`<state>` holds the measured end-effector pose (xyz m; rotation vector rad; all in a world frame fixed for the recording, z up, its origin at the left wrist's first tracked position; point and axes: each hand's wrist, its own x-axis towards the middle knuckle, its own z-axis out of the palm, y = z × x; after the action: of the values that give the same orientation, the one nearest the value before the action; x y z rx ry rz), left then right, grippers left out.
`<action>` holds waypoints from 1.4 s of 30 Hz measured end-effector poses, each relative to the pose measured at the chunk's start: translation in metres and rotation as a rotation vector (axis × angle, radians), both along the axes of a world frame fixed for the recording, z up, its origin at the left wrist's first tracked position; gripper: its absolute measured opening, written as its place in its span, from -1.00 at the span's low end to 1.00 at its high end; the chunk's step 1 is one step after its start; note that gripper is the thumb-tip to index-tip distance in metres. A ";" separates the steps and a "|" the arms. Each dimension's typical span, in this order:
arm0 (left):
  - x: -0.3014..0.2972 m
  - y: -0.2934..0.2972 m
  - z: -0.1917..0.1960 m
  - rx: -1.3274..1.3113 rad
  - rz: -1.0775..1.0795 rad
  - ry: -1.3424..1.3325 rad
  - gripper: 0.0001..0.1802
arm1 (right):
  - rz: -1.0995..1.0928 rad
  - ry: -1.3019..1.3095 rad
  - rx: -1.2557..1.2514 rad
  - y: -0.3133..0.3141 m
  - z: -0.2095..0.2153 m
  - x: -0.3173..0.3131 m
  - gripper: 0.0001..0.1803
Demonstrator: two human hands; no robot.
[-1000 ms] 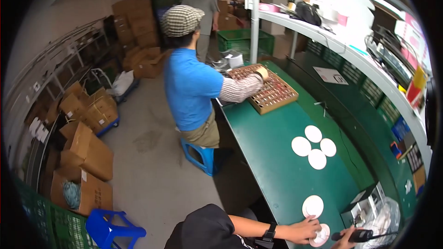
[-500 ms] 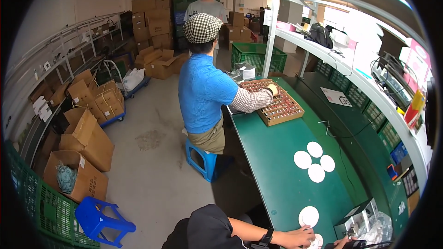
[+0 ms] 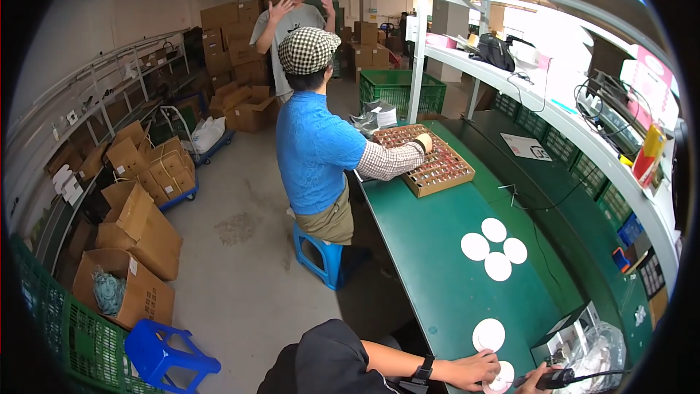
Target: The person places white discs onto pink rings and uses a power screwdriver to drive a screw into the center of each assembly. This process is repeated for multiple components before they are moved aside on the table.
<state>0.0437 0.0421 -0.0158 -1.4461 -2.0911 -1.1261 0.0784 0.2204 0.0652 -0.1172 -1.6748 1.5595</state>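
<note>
- Two hands work at the near, lower edge of the long green workbench [image 3: 437, 263]: the left hand [image 3: 470, 370], a black watch on its wrist, lies with its fingers curled narrowly onto a small round white disc [image 3: 501, 377] at the table's edge.
- The right hand [image 3: 536, 378] is wrapped around a slim black tool [image 3: 565, 377] with a cable running off to the right; its tip sits just beside the same disc.
- Another round white disc [image 3: 489, 335] lies flat just beyond the hands, touching neither.
- Four more white discs [image 3: 494, 248] lie in a close cluster further up the bench, well apart from the hands.
- A clear plastic bag [image 3: 594, 357] of pale parts sits to the right of the tool, near a small open box.
- Further along, a seated person in a blue shirt and checked cap [image 3: 315, 138], on a blue plastic stool [image 3: 321, 259], reaches into a brown compartmented tray [image 3: 430, 160] full of small parts.
- Behind, a standing person in a grey shirt [image 3: 292, 14] has both hands raised.
- Brown cardboard boxes [image 3: 135, 219] stand on the floor to the left, with a second blue stool [image 3: 164, 354] nearer.
</note>
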 end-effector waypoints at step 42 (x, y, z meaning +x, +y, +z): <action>0.003 -0.005 0.016 -0.045 -0.034 -0.190 -0.74 | -0.046 0.102 -0.088 0.018 -0.025 0.003 -0.77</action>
<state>0.0464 0.0367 0.0001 -1.4510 -2.2403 -1.2831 0.0818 0.2386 0.0400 -0.1193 -1.5152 1.5788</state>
